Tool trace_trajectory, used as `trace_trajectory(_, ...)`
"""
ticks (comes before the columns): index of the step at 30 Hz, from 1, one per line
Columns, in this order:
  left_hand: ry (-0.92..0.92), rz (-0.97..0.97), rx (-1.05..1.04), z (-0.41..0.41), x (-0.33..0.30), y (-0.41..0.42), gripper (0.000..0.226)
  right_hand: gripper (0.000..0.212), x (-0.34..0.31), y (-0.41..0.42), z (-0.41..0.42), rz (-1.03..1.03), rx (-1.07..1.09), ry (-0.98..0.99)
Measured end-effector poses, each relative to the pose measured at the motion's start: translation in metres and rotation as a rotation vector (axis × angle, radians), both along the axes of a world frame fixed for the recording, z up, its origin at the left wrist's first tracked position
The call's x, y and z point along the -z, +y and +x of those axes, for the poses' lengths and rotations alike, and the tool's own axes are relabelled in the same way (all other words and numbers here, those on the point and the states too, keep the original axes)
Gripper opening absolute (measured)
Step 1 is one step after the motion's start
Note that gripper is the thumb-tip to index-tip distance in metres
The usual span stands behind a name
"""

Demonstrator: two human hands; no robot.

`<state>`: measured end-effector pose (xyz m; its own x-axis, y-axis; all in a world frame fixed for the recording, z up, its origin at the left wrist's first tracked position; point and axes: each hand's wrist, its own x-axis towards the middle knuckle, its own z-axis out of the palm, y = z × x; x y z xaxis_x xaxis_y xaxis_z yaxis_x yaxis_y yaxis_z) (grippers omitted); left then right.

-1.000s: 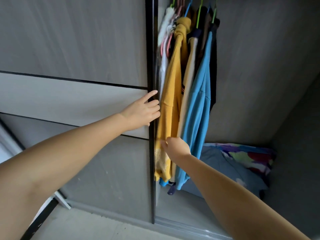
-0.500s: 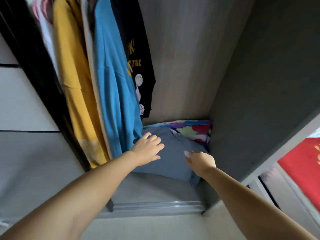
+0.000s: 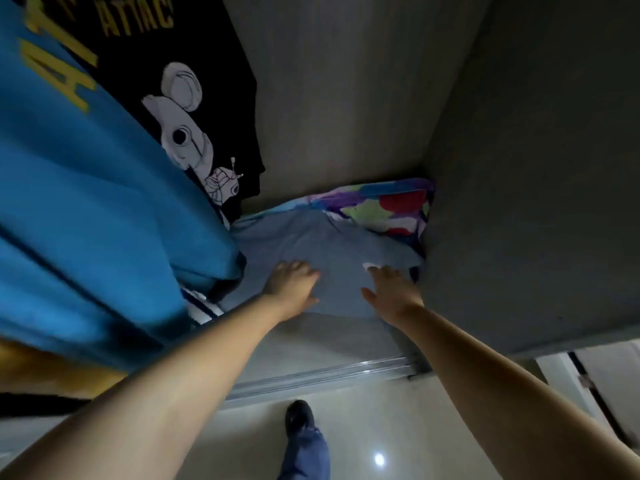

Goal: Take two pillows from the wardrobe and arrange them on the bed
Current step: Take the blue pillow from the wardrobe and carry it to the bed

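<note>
head view: both hands, left hand (image 3: 292, 285) and right hand (image 3: 391, 292), flat on blue pillow (image 3: 332, 251).

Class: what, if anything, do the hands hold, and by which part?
Nothing yet. Left hand and right hand lie open on the grey-blue pillow, near its front edge.

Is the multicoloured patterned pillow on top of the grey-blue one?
No: the grey-blue pillow lies over the multicoloured patterned pillow, covering its near part.

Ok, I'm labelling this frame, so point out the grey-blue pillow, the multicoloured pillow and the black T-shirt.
grey-blue pillow (image 3: 329, 244): head view, its upper face above the hands.
multicoloured pillow (image 3: 388, 209): head view, its patterned face in the corner.
black T-shirt (image 3: 214, 64): head view, plain fabric beside the print.
</note>
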<state>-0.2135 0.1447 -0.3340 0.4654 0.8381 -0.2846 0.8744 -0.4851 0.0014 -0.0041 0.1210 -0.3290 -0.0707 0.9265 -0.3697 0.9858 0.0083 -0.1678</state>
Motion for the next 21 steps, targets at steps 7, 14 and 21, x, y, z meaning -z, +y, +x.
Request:
trace_trajectory(7,0.020,-0.067,-0.125,-0.013,0.108,0.099,0.053,0.065,0.114,0.080,0.001,-0.140,0.014,0.087)
trace_trajectory(14,0.051,0.048,-0.258,-0.040,0.227,0.193,0.073,0.084,0.233,0.198,-0.003,0.090,-0.108,-0.027)
trace_trajectory(21,0.176,0.163,-0.261,-0.058,0.282,0.201,0.103,0.096,0.294,0.248,-0.009,0.026,-0.079,-0.070)
